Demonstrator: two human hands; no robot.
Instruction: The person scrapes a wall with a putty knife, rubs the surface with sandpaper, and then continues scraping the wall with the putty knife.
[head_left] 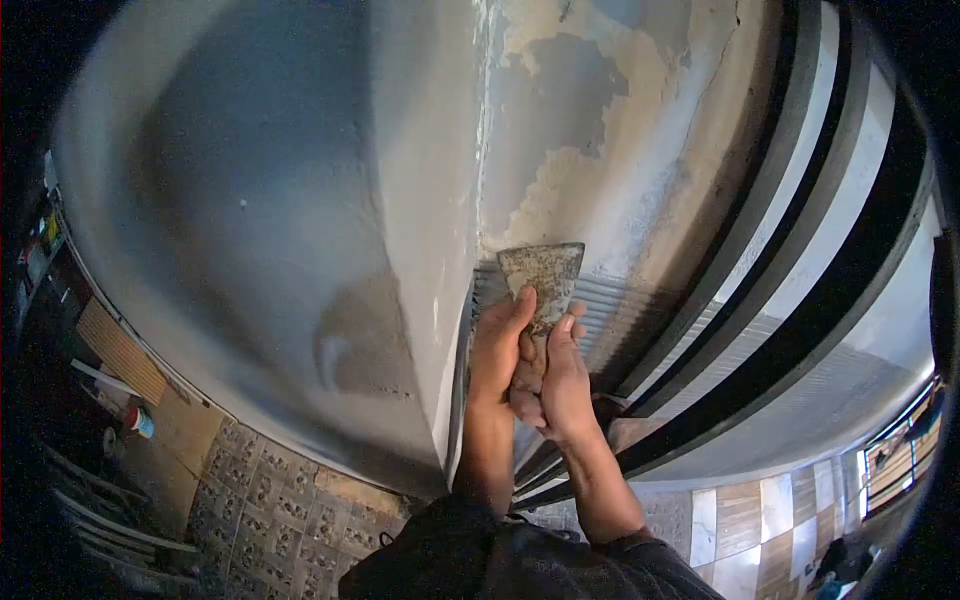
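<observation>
A wide-bladed paint scraper [545, 270], its metal stained and crusted, points up in front of the wall. My left hand [494, 342] is closed on it, thumb pressed along the lower blade. Wrapped round the handle from the other side is my right hand [563, 385], its fingers hiding most of the grip. The blade's edge overlaps the lower part of a wall [570, 100] with peeling, patchy grey and beige paint. Just behind the hands is a band of ribbed grey surface [605, 300].
A smooth grey wall face [280, 200] meets the peeling one at a corner on the left. Dark curved bars [780, 210] run down the right side. Below lie patterned floor tiles [265, 485] and checkered tiles [745, 520]. A small bucket [139, 422] stands at far left.
</observation>
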